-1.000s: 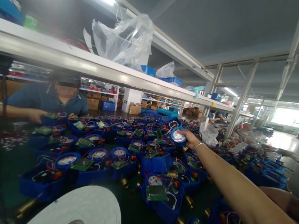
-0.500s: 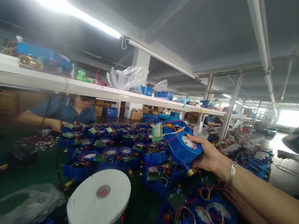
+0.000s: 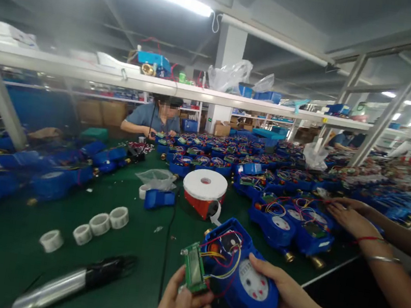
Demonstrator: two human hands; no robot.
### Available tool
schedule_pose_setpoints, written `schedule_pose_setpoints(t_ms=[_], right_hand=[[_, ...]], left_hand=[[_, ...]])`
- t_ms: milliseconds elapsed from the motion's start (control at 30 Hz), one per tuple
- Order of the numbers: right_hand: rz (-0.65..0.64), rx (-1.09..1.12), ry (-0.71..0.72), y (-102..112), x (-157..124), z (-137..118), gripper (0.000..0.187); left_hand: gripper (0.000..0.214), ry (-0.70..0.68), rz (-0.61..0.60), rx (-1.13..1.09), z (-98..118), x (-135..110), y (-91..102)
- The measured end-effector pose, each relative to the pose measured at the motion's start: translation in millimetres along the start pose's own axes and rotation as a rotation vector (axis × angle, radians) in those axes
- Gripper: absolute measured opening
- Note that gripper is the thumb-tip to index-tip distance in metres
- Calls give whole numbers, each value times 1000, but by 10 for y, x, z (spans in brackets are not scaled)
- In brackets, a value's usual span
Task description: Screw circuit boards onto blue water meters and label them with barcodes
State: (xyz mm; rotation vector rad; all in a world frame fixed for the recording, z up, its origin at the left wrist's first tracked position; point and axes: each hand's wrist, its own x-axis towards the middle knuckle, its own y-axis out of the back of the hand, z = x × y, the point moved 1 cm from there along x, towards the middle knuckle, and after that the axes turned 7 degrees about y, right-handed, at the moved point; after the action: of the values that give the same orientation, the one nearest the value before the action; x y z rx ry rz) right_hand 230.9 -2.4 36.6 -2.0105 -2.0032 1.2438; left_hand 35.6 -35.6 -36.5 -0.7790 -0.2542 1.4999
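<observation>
A blue water meter (image 3: 231,291) with a white round dial is held tilted over the front edge of the green bench. My right hand (image 3: 291,301) grips its right side, thumb on top beside the dial. Coloured wires run from the meter's open compartment to a small green circuit board (image 3: 195,268) with a display. My left hand (image 3: 185,305) holds that board from below, fingers closed around its lower edge. A white tape roll sits on a red-orange tape dispenser (image 3: 201,207) just beyond the meter.
Several small tape rolls (image 3: 100,223) and a silver-and-black electric screwdriver (image 3: 74,283) lie on the left. Rows of blue meters (image 3: 276,221) fill the right and back. A co-worker's hands (image 3: 354,217) reach in from the right; another person (image 3: 156,118) sits opposite under the shelf (image 3: 184,89).
My right hand has brought the meter down and nearer, from above the meter rows. My left hand has come into view and taken hold of the circuit board. The view has turned.
</observation>
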Motion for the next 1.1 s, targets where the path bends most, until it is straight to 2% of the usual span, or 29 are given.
schedule_pose_setpoints(t_ms=[67, 133, 267, 367, 467, 533, 633, 700, 767, 833, 933, 1000, 1100], right_hand=[[9, -33, 0, 1, 81, 136, 14], [8, -62, -23, -15, 169, 231, 16], [11, -89, -26, -89, 322, 414, 20], [10, -98, 13, -171, 371, 608, 28], [11, -113, 57, -259, 367, 819, 49], [13, -121, 69, -295, 363, 927, 66], [-35, -171, 63, -251, 368, 991, 82], [-58, -244, 56, -134, 363, 963, 79], [-18, -323, 78, 27, 341, 874, 70], [57, -417, 228, 169, 305, 716, 61], [56, -627, 659, 200, 249, 386, 53], [-78, -804, 844, 71, 249, 175, 54], [-365, -990, 967, -240, 353, -16, 59]], left_hand=[[75, -120, 141, 40, 65, 6, 76], [66, -284, 231, 142, 158, 6, 164], [44, -482, 261, 453, 376, 37, 268], [32, -645, 334, 673, 530, 91, 245], [14, -846, 279, 724, 648, 184, 179], [6, -898, 214, 681, 706, 268, 152], [9, -859, 147, 637, 782, 400, 143], [15, -781, 96, 566, 828, 472, 144], [19, -669, 29, 456, 869, 527, 140], [20, -559, -57, 340, 905, 564, 126], [22, -437, -181, 283, 954, 600, 88], [26, -361, -254, 307, 987, 624, 47], [35, -262, -341, 372, 1045, 664, -38]])
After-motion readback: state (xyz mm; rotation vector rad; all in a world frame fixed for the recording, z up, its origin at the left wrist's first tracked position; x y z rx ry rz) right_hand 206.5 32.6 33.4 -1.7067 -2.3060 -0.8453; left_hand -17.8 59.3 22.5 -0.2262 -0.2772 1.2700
